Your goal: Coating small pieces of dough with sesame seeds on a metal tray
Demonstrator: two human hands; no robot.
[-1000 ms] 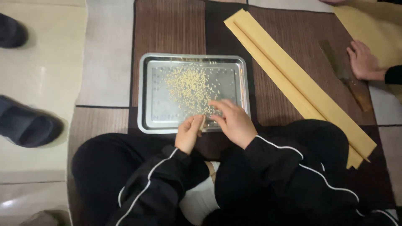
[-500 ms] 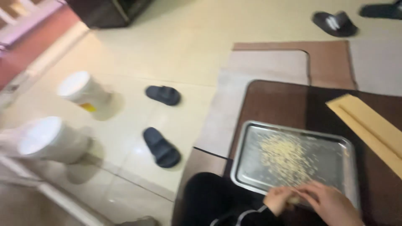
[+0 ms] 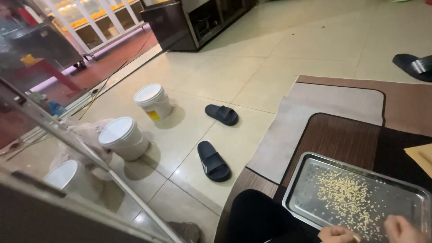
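The view has swung up and to the left over the past second: a moment ago it looked straight down on the metal tray, and now that tray sits cut off in the lower right corner while most of the picture is tiled floor. The work itself looks unchanged. The pale grains lie scattered across the middle of the tray and toward its near edge, much as they did before, and both hands have stayed at that near edge. The left hand is loosely curled with its fingertips down among the grains; whether it pinches any I cannot tell. Only the knuckles of the right hand show at the bottom of the picture, so how far it is open cannot be told either. The tray rests on a dark brown mat laid over a paler grey one, with the person's dark-clad knee just beside the tray's left corner. Off the mats, two dark slippers lie on the tiles, and three white buckets stand further left near a glass door. Judging by this, the head turned while the sorting through the grains went on without being watched.
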